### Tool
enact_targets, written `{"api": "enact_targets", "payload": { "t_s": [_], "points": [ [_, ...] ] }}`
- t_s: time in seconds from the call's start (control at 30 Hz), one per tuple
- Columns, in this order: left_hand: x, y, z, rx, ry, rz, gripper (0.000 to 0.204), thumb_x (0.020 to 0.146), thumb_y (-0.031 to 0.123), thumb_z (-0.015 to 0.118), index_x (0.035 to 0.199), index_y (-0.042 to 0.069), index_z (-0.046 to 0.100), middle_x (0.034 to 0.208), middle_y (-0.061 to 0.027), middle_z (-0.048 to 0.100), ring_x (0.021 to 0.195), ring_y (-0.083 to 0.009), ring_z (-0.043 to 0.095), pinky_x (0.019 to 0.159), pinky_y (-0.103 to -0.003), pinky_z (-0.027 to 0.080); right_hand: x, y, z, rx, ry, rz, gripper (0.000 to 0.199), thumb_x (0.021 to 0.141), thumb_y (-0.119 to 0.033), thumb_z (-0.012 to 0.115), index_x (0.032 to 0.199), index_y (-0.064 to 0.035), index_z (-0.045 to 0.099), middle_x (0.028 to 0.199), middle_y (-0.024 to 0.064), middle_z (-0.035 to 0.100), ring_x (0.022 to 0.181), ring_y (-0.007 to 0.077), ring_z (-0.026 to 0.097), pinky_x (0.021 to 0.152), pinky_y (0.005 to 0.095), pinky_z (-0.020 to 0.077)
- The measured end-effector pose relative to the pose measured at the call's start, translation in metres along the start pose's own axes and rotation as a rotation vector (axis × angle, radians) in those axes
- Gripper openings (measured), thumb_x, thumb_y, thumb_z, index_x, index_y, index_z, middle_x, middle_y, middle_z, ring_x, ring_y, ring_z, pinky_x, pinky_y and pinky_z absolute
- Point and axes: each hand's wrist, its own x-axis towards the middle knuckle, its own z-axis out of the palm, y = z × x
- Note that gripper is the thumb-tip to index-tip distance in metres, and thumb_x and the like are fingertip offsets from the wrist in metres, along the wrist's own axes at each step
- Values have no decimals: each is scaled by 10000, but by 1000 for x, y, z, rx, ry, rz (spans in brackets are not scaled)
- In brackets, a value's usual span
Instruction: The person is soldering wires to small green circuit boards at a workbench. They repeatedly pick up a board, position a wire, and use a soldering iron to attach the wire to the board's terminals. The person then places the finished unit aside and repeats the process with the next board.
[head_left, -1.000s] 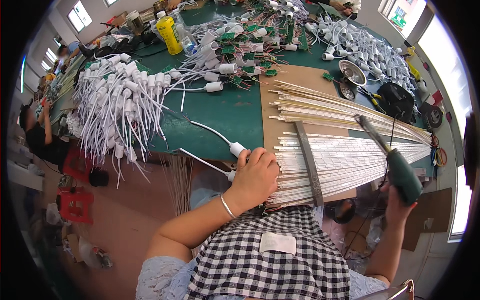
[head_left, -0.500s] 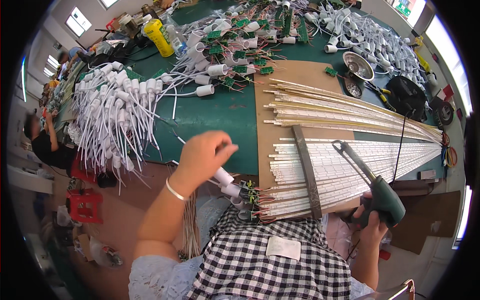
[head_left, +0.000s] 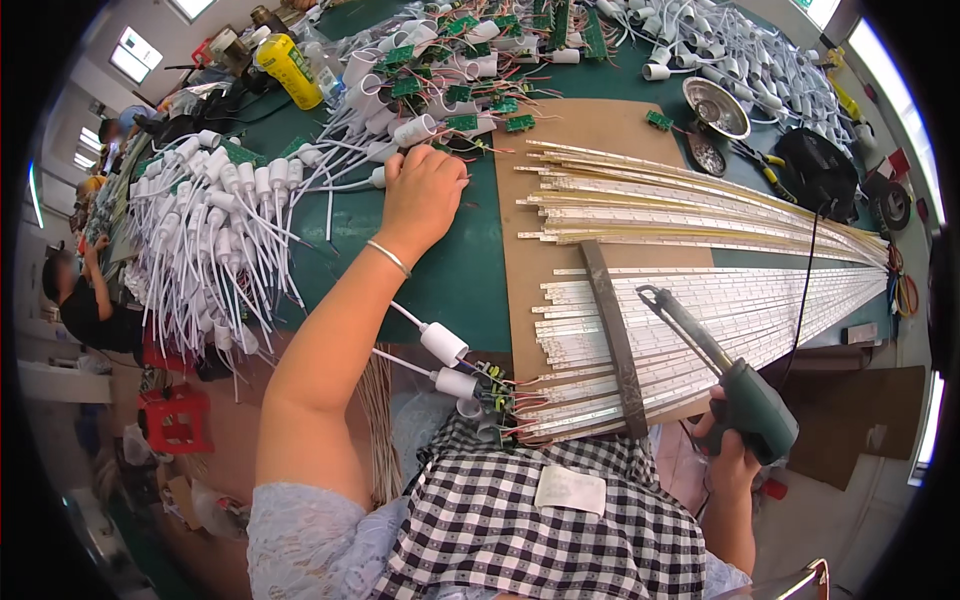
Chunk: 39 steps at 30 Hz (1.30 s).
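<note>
My left hand (head_left: pixel 425 195) is stretched out over the green table. Its fingers are curled together over a white plastic end cap (head_left: pixel 378 177) with a cable; the fingertips are hidden. My right hand (head_left: pixel 730 450), at the right of my lap, grips a dark green soldering gun (head_left: pixel 758 410), whose metal tip points up and left over the LED strips (head_left: pixel 650 330). Near the table's front edge, two white end caps (head_left: pixel 444 343) with cables lie beside small circuit boards (head_left: pixel 492 390), whose red wires run to the strip ends. A dark bar (head_left: pixel 612 340) lies across the strips.
Heaps of white caps with cables (head_left: pixel 230 220) and green circuit boards (head_left: pixel 460 95) cover the far and left table. A metal bowl (head_left: pixel 716 108), pliers (head_left: pixel 765 175) and a black cord (head_left: pixel 803 290) are at the right. A yellow bottle (head_left: pixel 290 72) stands behind. Another person sits far left.
My left hand has moved up and away from the front caps to the cap at the edge of the heap. The soldering gun has shifted slightly left; the view has shifted a little.
</note>
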Motion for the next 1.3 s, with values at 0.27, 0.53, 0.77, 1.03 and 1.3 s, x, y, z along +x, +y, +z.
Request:
{"api": "enact_targets", "payload": {
  "t_s": [0.27, 0.53, 0.77, 1.03, 1.3],
  "points": [
    [-69, 51, -82, -359, -289, -4, 103, 789, 116, 681, 830, 81, 594, 816, -54, 614, 819, -265, 577, 787, -383, 393, 4, -4, -12, 101, -317, 103, 377, 884, -205, 626, 1164, 41, 572, 860, 112, 666, 667, 151, 621, 617, 264, 482],
    [-108, 82, -127, -513, -625, -21, 65, 776, 119, 702, 806, 93, 650, 778, -38, 638, 749, -254, 582, 731, -385, 412, -4, 4, -1, -9, -322, 67, 632, 857, -530, 668, 1136, 30, 579, 675, 54, 625, 539, 95, 553, 459, 228, 405],
    [-85, 98, -137, -482, -491, -108, 61, 790, 89, 692, 819, 73, 641, 785, -61, 643, 768, -272, 612, 750, -389, 425, -24, 3, -2, 67, -342, 296, 692, 870, -580, 627, 1209, 16, 543, 800, 75, 635, 624, 119, 587, 529, 239, 436],
    [-91, 154, -107, -689, -419, 10, 113, 773, 63, 707, 845, 42, 622, 906, -86, 686, 770, -283, 599, 734, -395, 452, -23, 9, -7, 94, -418, 216, 333, 907, -277, 610, 1053, 23, 624, 764, 77, 661, 643, 150, 644, 616, 281, 524],
    [-82, 157, -101, -571, -307, -12, 160, 738, 40, 741, 867, 51, 645, 798, -69, 628, 724, -262, 583, 663, -373, 459, -29, 10, -6, 145, -390, 301, 320, 899, -281, 610, 1019, 15, 628, 790, 94, 657, 639, 169, 648, 621, 294, 524]
  ]
}}
